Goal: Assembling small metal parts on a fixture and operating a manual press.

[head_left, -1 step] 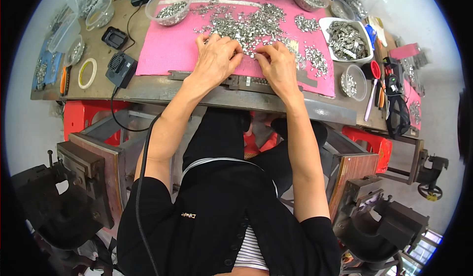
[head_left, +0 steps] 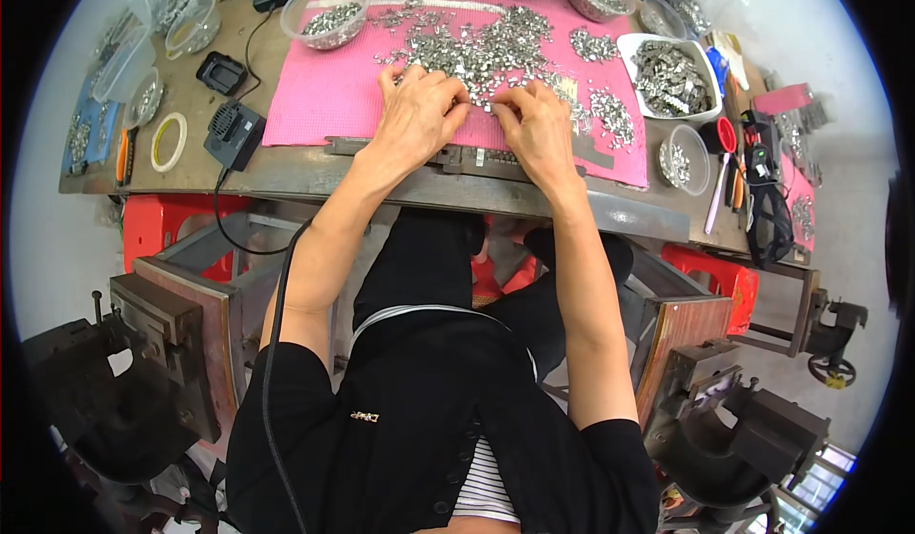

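A heap of small silver metal parts [head_left: 477, 48] lies spread over a pink mat [head_left: 315, 105] on the workbench. My left hand [head_left: 415, 105] and my right hand [head_left: 538, 129] rest side by side at the heap's near edge. Their fingertips meet and pinch small parts between them. Just in front of my hands, a dark metal strip [head_left: 477, 160] runs along the near edge of the mat. What exactly sits between the fingers is too small to make out.
Clear bowls of parts [head_left: 334, 14] and a white tray [head_left: 672, 76] ring the mat, with a small bowl [head_left: 681, 157] at the right. A black adapter [head_left: 233, 133], a tape roll [head_left: 169, 141] and red scissors [head_left: 724, 143] lie nearby. Vises [head_left: 143, 343] stand below the bench.
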### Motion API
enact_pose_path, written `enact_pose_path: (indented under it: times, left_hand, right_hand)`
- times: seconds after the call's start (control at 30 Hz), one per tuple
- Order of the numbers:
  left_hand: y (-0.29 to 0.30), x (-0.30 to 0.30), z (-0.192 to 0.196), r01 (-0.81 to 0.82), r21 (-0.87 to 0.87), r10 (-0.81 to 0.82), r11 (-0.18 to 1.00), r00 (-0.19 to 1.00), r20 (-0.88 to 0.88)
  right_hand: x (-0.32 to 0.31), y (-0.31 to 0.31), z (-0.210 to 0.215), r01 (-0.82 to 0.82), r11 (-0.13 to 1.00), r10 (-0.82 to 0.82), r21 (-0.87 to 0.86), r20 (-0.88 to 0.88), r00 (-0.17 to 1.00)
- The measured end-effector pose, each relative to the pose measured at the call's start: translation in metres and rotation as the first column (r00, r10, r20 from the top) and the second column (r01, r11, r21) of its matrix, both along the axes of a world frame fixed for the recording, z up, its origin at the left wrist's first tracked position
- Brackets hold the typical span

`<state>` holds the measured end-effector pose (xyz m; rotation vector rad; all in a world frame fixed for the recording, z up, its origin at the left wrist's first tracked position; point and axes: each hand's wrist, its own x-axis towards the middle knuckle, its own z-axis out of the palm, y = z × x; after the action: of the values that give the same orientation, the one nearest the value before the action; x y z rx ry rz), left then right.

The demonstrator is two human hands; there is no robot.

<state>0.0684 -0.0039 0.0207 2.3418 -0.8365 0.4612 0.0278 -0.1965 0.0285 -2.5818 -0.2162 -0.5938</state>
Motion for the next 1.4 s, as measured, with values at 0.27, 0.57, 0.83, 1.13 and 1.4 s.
enact_pose_path:
  times: [0.27,0.57,0.83,1.13,1.4]
  left_hand:
    - [-0.001,0.002,0.000,0.030,0.043,-0.031,0.999,0.999,0.040]
    - [-0.001,-0.041,0.003,0.188,-0.120,-0.181,0.975,0.981,0.063]
    - [-0.003,-0.047,-0.006,0.205,-0.198,-0.196,0.959,0.979,0.062]
    - [-0.009,-0.052,-0.003,0.166,-0.156,-0.157,0.974,0.985,0.068]
    - [-0.015,-0.052,-0.005,0.149,-0.130,-0.137,0.980,0.986,0.099]
  right_hand:
    - [0.004,-0.003,-0.003,-0.048,0.988,0.066,0.147,-0.117,0.991]
    - [-0.051,-0.009,0.019,-0.120,0.941,0.174,0.318,-0.147,0.974]
    - [-0.058,-0.007,0.006,-0.149,0.954,0.159,0.261,-0.018,0.987]
    - [-0.004,-0.013,0.007,-0.039,0.987,0.044,0.156,-0.029,0.999]
    - [0.009,-0.009,-0.007,-0.046,0.998,0.049,0.046,-0.058,0.997]
